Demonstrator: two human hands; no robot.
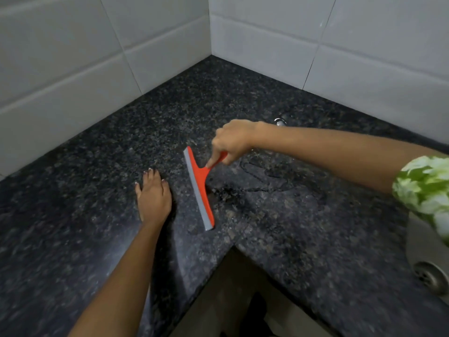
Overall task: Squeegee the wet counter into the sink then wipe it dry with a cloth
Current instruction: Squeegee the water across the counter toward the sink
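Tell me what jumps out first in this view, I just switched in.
The orange squeegee stands out, its blade down on the dark speckled counter near the inner corner, with the right hand gripping its handle. The left hand rests flat on the counter just left of the blade. Streaks of water lie to the right of the blade, and the sink with its drain shows at the lower right edge.

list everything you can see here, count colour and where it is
squeegee: one, red-orange with grey blade, on the counter centre
counter: one, black speckled granite, L-shaped, fills the lower frame
water: one thin pool, clear, right of the squeegee
sink: one, grey steel with drain, far right edge
wall tiles: many, white, behind the counter
left hand: flat on the counter, left of the blade
right hand: gripping the squeegee handle
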